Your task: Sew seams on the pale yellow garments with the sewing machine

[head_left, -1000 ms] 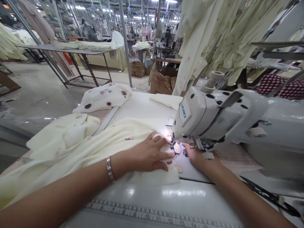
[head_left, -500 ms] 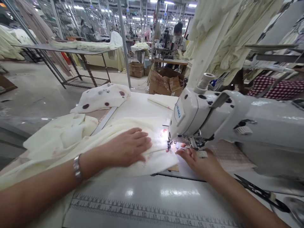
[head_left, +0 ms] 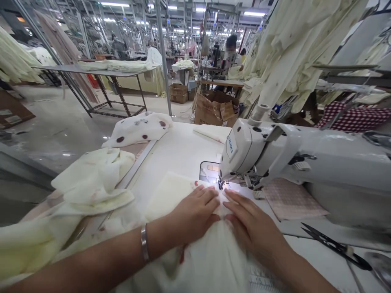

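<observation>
Cream fabric (head_left: 171, 193) with small red prints lies on the white sewing table (head_left: 180, 146), its edge under the needle of a white sewing machine (head_left: 275, 152). My left hand (head_left: 195, 211), a metal bangle on its wrist, presses flat on the fabric just left of the needle. My right hand (head_left: 252, 226) lies flat on the same fabric beside it, fingers pointing toward the presser foot (head_left: 220, 184). Both palms rest on the cloth with fingers extended, gripping nothing.
Black scissors (head_left: 332, 246) lie at the right near the machine base. A dotted cloth (head_left: 137, 128) and a cream pile (head_left: 94, 179) sit at the table's left. Cardboard boxes (head_left: 215, 110), hanging garments (head_left: 290, 49) and a seated person (head_left: 230, 51) are behind.
The fabric has been pulled toward me and regathered. My right hand came from under the machine head onto the cloth. My left hand shifted right, close beside it.
</observation>
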`<state>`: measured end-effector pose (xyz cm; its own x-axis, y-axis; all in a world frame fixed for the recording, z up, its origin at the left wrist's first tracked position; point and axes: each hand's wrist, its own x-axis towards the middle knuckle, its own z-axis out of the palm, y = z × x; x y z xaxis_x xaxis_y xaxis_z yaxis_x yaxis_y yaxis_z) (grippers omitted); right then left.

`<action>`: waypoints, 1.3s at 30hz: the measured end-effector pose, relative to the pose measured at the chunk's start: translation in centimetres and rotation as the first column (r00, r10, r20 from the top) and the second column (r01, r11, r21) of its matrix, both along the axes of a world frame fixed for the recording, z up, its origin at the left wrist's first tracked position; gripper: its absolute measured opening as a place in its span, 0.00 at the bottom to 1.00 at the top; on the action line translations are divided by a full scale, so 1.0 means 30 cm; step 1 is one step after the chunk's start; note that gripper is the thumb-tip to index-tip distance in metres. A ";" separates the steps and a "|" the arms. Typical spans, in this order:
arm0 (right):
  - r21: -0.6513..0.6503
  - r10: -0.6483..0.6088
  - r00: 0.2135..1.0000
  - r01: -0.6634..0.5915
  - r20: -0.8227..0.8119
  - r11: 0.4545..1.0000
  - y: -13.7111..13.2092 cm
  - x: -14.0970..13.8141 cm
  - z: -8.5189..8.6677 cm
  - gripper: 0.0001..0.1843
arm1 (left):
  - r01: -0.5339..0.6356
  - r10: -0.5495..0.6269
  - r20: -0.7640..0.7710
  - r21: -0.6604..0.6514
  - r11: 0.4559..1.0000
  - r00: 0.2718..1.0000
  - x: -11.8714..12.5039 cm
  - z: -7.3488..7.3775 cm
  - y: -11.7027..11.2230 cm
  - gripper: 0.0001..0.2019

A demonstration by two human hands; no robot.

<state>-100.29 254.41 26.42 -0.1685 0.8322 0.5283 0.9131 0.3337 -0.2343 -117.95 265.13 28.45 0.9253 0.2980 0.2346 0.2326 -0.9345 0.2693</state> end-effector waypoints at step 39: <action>-0.431 -0.095 0.974 0.178 0.206 0.885 0.089 0.084 -0.080 0.28 | -0.130 0.136 -0.115 0.059 0.990 0.984 0.046 -0.037 0.110 0.24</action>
<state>-97.76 257.07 24.03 -0.0908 0.9934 0.0708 0.9817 0.1012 -0.1616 -116.58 268.44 27.34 0.9005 0.4104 0.1438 0.3828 -0.9050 0.1855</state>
